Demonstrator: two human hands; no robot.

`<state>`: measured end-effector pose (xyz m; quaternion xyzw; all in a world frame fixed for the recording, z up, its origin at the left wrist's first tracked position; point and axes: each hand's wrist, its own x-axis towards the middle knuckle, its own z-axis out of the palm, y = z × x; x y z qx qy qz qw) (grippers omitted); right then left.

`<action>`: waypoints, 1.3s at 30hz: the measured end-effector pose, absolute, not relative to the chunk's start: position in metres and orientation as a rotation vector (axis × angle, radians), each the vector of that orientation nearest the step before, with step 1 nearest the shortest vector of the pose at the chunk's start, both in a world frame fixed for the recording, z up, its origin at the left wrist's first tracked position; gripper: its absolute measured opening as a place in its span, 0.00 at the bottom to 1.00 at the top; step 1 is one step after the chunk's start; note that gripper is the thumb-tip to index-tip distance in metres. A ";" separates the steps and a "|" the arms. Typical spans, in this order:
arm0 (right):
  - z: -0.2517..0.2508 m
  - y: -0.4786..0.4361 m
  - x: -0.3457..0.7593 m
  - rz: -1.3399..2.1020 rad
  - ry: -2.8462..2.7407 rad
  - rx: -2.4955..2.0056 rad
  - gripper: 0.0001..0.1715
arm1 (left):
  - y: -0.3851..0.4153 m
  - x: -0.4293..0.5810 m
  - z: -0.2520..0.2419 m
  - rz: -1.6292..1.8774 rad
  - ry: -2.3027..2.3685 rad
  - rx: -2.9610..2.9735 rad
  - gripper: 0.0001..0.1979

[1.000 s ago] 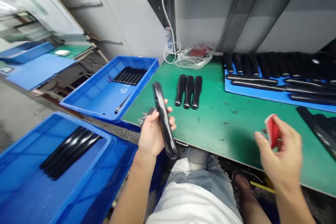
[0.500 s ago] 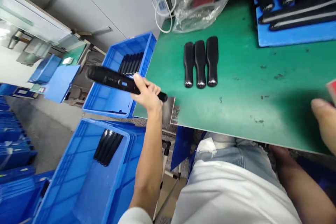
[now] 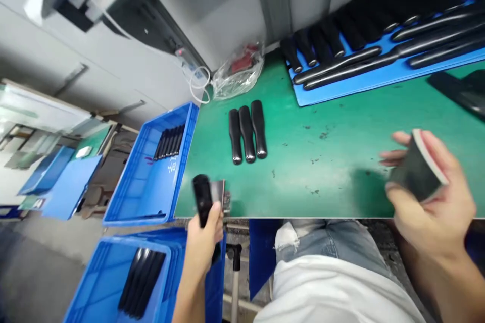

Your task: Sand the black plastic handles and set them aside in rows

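Observation:
My left hand (image 3: pixel 204 237) is closed around a long black plastic housing (image 3: pixel 202 194), held upright at the table's near left edge, beside a small metal plate (image 3: pixel 217 192). In the earlier frame the housing shows slots and a small window. My right hand (image 3: pixel 435 197) grips a bent dark grey pad (image 3: pixel 417 171) with a pale edge and a red back, above the right part of the green table (image 3: pixel 303 181). Three black handle-shaped housings (image 3: pixel 247 133) lie side by side on the table between the hands.
A blue sheet (image 3: pixel 337 93) at the back right bears several black housings. More lie in a blue crate (image 3: pixel 151 219) on the left and in a lower blue bin (image 3: pixel 100 282). A clear plastic bag (image 3: pixel 237 78) with something red sits at the back.
My left hand has brought the black housing from over the crate back to the table edge, turning it upright. The right hand with the pad has come further into view. The camera view has shifted right.

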<state>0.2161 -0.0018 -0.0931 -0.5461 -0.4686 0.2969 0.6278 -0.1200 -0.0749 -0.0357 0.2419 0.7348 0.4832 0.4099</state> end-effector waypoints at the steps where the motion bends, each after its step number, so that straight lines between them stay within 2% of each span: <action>1: -0.085 -0.009 0.206 0.842 -1.025 -1.102 0.46 | -0.081 -0.112 -0.024 1.305 1.740 0.571 0.20; 3: -0.067 -0.025 0.184 1.189 -0.941 -0.849 0.39 | -0.079 -0.092 0.002 1.363 1.421 0.512 0.20; 5: -0.050 -0.038 0.163 1.311 -0.962 -0.670 0.36 | -0.061 -0.069 0.023 1.296 1.180 0.496 0.26; 6: -0.043 -0.044 0.156 1.337 -0.983 -0.598 0.36 | -0.049 -0.058 0.029 1.263 1.126 0.489 0.26; 11: -0.024 -0.048 0.146 1.515 -0.895 -0.394 0.39 | -0.003 -0.006 0.024 1.321 1.019 0.286 0.05; 12: -0.020 -0.046 0.146 1.539 -0.837 -0.348 0.39 | -0.002 0.003 0.021 1.302 0.993 0.211 0.04; 16: 0.000 -0.044 0.140 1.613 -0.556 -0.223 0.30 | -0.015 0.024 0.015 1.264 0.872 0.020 0.15; 19: 0.013 -0.049 0.133 1.663 -0.452 -0.258 0.24 | -0.027 0.025 0.017 1.330 0.823 -0.018 0.20; 26: 0.018 -0.061 0.125 1.700 -0.463 -0.237 0.23 | -0.036 0.020 0.024 1.373 0.822 -0.002 0.21; 30: 0.020 -0.061 0.125 1.721 -0.444 -0.261 0.28 | -0.044 0.022 0.029 1.481 0.882 0.121 0.20; 39: 0.029 -0.058 0.122 1.780 -0.531 -0.243 0.34 | -0.054 0.023 0.031 1.623 0.945 0.186 0.09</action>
